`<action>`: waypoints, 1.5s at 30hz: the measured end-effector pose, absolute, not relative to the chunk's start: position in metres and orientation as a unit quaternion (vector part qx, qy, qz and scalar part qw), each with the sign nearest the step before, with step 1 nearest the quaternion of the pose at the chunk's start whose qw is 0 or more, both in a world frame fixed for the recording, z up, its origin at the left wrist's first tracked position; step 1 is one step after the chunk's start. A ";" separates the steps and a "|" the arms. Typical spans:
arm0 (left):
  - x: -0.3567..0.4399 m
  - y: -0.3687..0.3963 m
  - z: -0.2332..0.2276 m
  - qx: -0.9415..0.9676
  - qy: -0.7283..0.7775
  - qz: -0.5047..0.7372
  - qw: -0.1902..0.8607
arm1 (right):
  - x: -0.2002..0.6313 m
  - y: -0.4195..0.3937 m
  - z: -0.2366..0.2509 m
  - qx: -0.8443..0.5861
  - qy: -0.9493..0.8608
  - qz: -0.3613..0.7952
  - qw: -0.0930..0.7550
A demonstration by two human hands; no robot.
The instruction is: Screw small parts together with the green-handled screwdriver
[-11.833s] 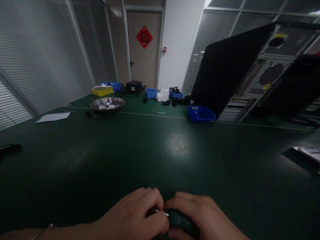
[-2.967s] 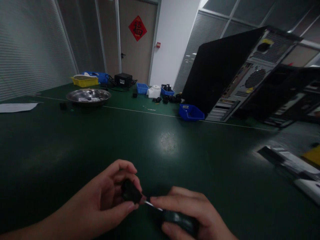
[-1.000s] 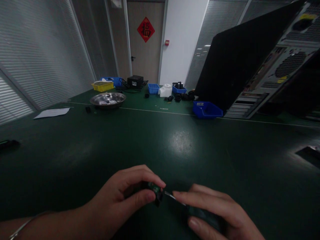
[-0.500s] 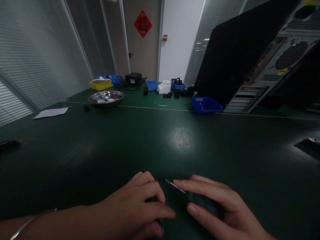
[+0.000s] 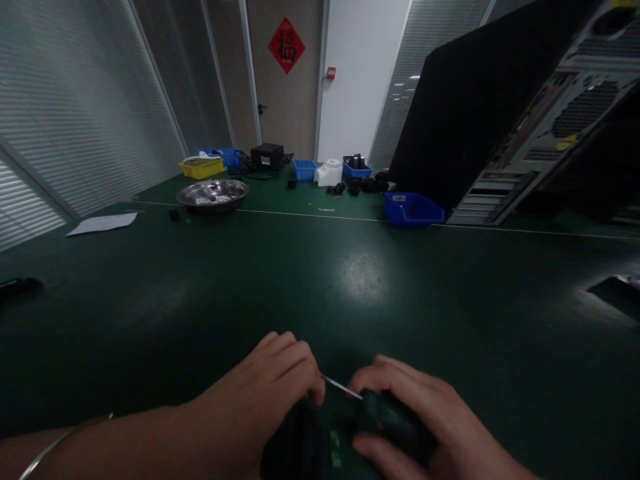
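Observation:
Both my hands are low at the near edge of the dark green table (image 5: 360, 280). My right hand (image 5: 425, 420) is closed around the dark handle of a small screwdriver (image 5: 380, 410), whose thin metal shaft points left. My left hand (image 5: 270, 400) is curled over a small black part (image 5: 300, 450) with a green circuit board, pressing it against the table. The screwdriver tip reaches my left fingertips above the part. The part's details are mostly hidden by my fingers and the dim light.
A blue bin (image 5: 413, 210) sits beside a tilted black computer case (image 5: 505, 113) at the right. Farther back are a metal bowl (image 5: 213, 195), a yellow tray (image 5: 203, 167), more blue bins, a white housing (image 5: 329, 173) and a sheet of paper (image 5: 103, 223).
My left hand lowered the small black part from mid-air onto the table. My right hand drew the screwdriver back in, so its tip again meets my left fingertips.

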State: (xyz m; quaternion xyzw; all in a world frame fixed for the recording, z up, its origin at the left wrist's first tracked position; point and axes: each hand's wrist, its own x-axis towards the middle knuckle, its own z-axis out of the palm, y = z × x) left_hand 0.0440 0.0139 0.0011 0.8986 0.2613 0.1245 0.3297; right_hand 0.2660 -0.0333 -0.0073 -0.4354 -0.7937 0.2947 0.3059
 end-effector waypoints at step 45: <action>0.053 -0.012 -0.003 0.754 0.359 0.213 0.507 | 0.252 -0.038 -0.018 -0.357 -0.724 0.410 0.425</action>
